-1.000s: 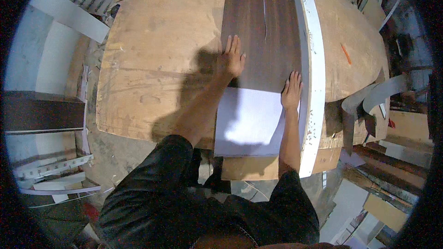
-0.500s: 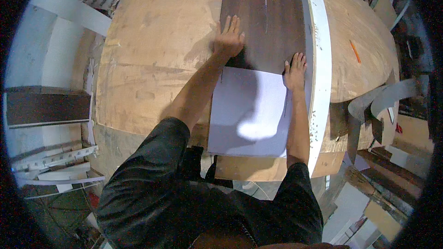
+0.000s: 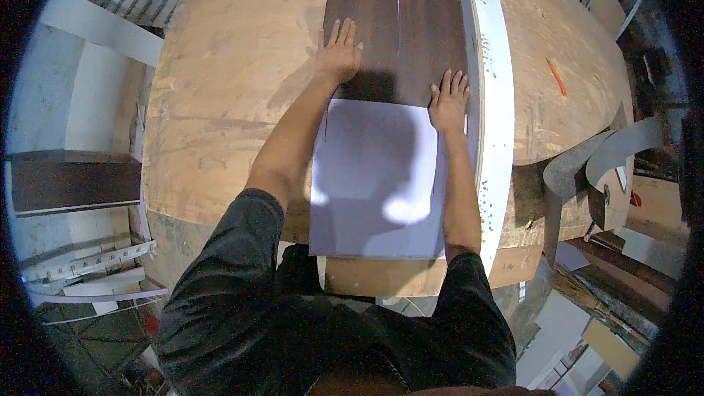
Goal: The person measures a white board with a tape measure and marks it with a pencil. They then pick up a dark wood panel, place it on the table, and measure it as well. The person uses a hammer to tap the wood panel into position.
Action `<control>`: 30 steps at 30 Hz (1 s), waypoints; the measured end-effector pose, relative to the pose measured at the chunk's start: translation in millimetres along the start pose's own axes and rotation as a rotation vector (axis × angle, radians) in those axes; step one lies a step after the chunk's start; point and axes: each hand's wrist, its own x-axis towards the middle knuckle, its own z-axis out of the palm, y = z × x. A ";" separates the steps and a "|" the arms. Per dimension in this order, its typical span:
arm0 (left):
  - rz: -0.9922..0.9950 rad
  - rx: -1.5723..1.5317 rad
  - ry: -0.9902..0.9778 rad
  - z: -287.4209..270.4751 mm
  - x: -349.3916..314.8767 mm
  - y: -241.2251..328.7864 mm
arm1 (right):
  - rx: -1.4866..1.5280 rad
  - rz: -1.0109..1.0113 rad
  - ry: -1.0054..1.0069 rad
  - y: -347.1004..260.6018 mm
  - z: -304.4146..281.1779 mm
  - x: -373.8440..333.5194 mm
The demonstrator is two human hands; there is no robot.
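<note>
A long dark brown wood-grain sheet (image 3: 396,22) runs away from me across the bench. At its near end lies a white panel (image 3: 367,169), with light and my shadow falling on it. My left hand (image 3: 339,53) rests flat on the sheet's left edge, fingers stretched forward. Near the right edge, just past where brown meets white, my right hand (image 3: 449,105) presses down with its fingers spread. Neither hand grips anything. Along the right side of both stands a long white board (image 3: 496,95) with dark specks on it.
Light plywood (image 3: 235,103) covers the bench. To the right lie an orange pencil-like stick (image 3: 556,77) and curled grey strips (image 3: 631,148). Stacked boards and offcuts fill the floor at right, near a straw broom (image 3: 579,286). A dark brown panel (image 3: 77,182) is at the left.
The whole view has shifted, so the bench and boards appear farther left. Both hands stay flat on the brown sheet in nearly the same places.
</note>
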 end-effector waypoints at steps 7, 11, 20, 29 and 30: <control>0.012 0.086 -0.037 -8.8 12.6 1.6 | 0.054 -0.011 0.027 3.8 6.8 13.9; -0.001 0.067 -0.076 -12.8 16.4 3.0 | 0.127 -0.035 -0.028 8.4 2.8 18.1; 0.026 0.098 -0.044 -2.0 30.3 -4.8 | 0.085 -0.046 -0.120 14.8 3.2 35.7; 0.028 -0.309 -0.088 -15.4 52.3 -33.5 | 0.005 -0.045 -0.058 9.6 13.4 55.4; 0.056 -0.246 -0.158 -22.6 50.8 -39.0 | -0.004 -0.049 -0.061 6.9 16.9 58.2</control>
